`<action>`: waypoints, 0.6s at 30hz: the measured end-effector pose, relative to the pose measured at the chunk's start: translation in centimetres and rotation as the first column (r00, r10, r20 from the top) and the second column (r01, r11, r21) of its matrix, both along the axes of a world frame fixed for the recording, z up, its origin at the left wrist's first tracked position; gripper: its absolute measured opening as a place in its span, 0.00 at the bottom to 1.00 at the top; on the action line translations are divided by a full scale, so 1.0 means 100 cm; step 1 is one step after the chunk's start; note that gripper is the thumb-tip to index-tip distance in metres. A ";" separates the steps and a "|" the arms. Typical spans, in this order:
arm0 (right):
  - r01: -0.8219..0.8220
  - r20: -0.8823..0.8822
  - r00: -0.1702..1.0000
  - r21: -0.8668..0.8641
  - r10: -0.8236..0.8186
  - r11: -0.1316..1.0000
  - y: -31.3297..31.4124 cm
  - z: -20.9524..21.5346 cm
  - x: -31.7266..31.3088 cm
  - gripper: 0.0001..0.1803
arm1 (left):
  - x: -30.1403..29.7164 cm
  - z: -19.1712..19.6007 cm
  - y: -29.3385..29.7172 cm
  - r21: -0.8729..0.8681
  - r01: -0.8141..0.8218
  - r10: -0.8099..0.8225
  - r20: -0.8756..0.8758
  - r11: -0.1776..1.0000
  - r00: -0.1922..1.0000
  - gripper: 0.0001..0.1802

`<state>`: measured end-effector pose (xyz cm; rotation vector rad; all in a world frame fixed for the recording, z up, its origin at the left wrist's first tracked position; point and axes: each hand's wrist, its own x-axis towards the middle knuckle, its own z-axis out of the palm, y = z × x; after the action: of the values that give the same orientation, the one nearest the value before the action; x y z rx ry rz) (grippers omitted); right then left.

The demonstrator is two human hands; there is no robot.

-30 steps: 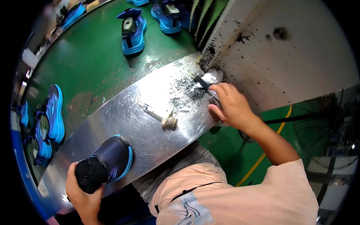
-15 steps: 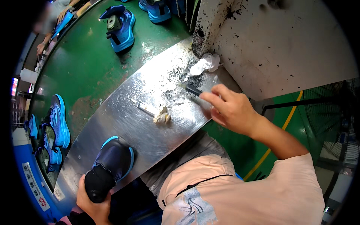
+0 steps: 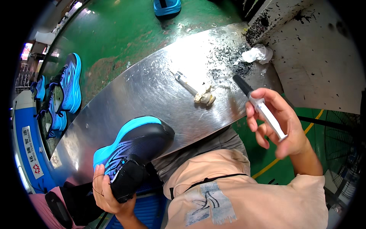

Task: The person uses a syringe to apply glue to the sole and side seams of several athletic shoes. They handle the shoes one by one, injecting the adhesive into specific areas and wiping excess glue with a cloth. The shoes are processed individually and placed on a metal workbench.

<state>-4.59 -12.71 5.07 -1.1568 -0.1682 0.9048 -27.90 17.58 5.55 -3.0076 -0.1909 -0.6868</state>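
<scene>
My left hand [image 3: 110, 194] is closed on the heel end of a dark blue running shoe [image 3: 131, 143] with a bright blue sole, tilted so that its side wall shows. Its toe points up and to the right over the metal plate. Between the fingers of my right hand [image 3: 280, 122] is a white syringe [image 3: 268, 116] with a long black tip, which points up and left above the plate's right end. Between the hands lies a pale, slim tool [image 3: 185, 83] whose near end carries a crumpled beige lump [image 3: 205, 95].
The metal plate [image 3: 141, 86], smeared with dark residue, overlaps a green surface [image 3: 126, 34]. At its far right is a crumpled white cloth [image 3: 257, 54] beside a stained panel [image 3: 316, 53]. Several blue shoes [image 3: 71, 84] stand at the left, and another shoe [image 3: 167, 7] at the top.
The held shoe has come up and right, turning its side into view. My right hand has drawn back toward me and turned, so the syringe's white body now shows. The view has shifted too.
</scene>
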 end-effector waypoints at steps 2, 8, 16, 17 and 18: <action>0.036 0.173 0.985 -0.121 -0.015 0.992 0.004 -0.009 0.005 0.61 | -0.002 -0.001 -0.003 0.027 -0.003 0.003 0.006 1.000 1.000 0.31; 0.045 0.071 0.997 -0.099 -0.038 0.994 0.005 -0.001 -0.007 0.51 | -0.005 -0.002 -0.008 0.048 -0.011 0.010 0.014 0.999 1.000 0.31; -0.059 -0.174 0.975 0.382 0.135 0.922 0.028 0.015 -0.028 0.69 | -0.008 -0.003 -0.006 0.059 -0.005 0.004 0.010 0.998 1.000 0.31; -0.068 -0.190 0.971 0.373 0.148 0.925 0.029 0.016 -0.028 0.70 | -0.009 -0.004 -0.007 0.062 -0.009 0.009 0.009 0.998 1.000 0.31; -0.076 -0.205 0.966 0.365 0.159 0.928 0.029 0.018 -0.029 0.70 | -0.011 -0.004 -0.007 0.063 -0.014 0.013 0.009 0.998 1.000 0.31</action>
<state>-7.46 -9.77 6.82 -0.7048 -0.2036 1.0598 -28.95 16.88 5.13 -2.9408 -0.1862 -0.6905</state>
